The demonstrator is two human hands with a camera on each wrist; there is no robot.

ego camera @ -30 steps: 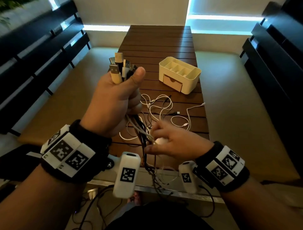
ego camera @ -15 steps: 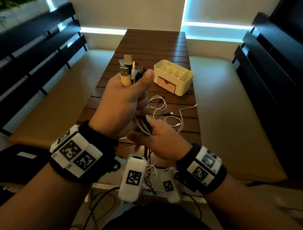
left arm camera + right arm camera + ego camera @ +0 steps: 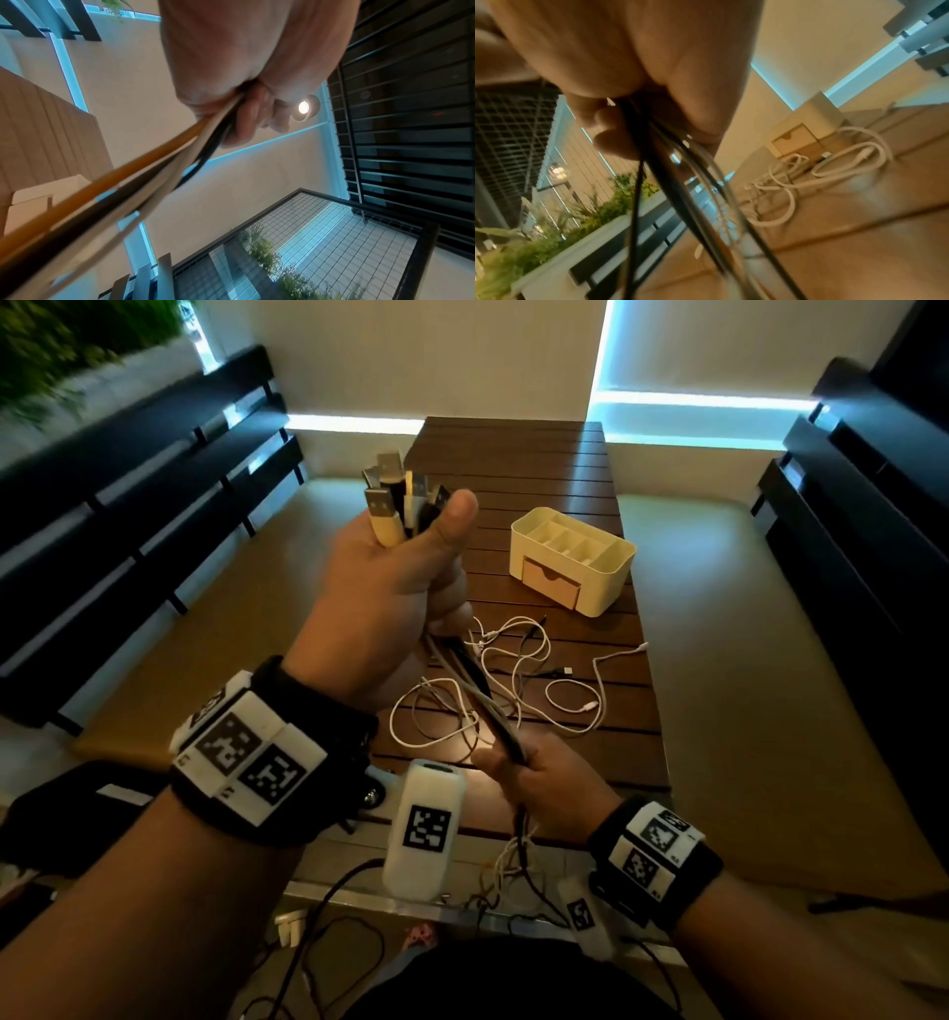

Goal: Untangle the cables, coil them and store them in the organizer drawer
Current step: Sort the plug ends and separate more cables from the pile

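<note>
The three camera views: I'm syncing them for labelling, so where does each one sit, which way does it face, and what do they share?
Head: worn on the head, facing forward and down at the slatted table; shows both forearms, left hand, right hand.
Left wrist: faces upward along the left hand to wall and ceiling lamp.
Right wrist: low, along the right hand across the table.
Shared: cable bundle in all; organizer in head and right wrist.

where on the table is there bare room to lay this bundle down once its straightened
Bare slats lie on the far table beyond the organizer, and in a strip left of the organizer, behind the left hand. It is crowded between the organizer and the right hand: loose white cables sprawl across the near middle, reaching toward the right edge.
</note>
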